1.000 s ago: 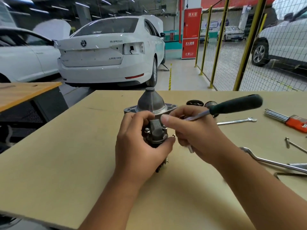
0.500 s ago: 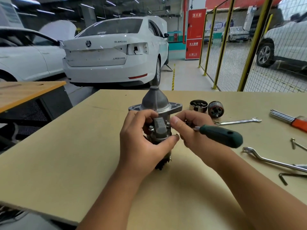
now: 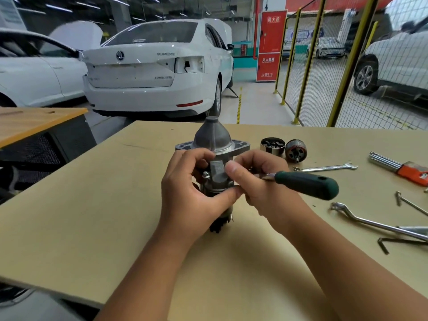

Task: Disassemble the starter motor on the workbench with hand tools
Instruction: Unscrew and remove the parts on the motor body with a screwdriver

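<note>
Gripping starter motor [image 3: 214, 144] | left hand [image 3: 192, 195], right hand [image 3: 259, 191] flank it

Both hands [image 3: 192, 193] on starter motor [image 3: 214, 144]

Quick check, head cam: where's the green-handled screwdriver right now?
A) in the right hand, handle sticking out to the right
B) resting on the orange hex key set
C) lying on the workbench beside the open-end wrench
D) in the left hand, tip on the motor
A: the right hand holds the green-handled screwdriver, handle pointing right, while both hands sit on the grey metal starter motor; the left hand grips only the motor.
</note>
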Motion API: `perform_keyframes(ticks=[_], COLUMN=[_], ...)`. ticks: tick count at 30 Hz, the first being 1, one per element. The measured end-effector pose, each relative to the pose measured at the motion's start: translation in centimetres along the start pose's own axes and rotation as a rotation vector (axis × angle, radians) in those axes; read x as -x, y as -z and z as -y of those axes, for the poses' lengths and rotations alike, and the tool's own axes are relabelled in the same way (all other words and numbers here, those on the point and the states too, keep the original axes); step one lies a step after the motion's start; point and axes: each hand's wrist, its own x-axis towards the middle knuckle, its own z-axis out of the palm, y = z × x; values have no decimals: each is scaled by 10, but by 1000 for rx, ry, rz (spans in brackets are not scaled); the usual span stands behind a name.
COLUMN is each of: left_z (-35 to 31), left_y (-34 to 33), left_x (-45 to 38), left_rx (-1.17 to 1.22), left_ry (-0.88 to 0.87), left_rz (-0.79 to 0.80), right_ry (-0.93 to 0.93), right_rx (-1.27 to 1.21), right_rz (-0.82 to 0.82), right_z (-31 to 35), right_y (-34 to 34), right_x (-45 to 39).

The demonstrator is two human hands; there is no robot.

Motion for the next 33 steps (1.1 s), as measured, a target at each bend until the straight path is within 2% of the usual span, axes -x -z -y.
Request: perform_keyframes(ticks=[5,10,17,22,28,33], left_z=[0,2,2,4,5,7], left_y=[-1,-1,0,-1,-1,-2], left_x=[0,0,-1,-1,-1,-1], left_rx=[19,38,57,54,71,74], left_ry=[12,11,8,-3,-4,-11], left_rz=[-12,-11,-9,-10,-2,-8], right_ry=[-11,-106,-109,-140,-121,-162], right_rx=[15,-238,-193,-292,-212,-253], right_rz=[-24,17,0,26,-12,33], right_z=[1,3,2,1,-1,1], right_y=[-4,-6,-6,-6,-7,-6], right_x=[2,7,6,7,7,8])
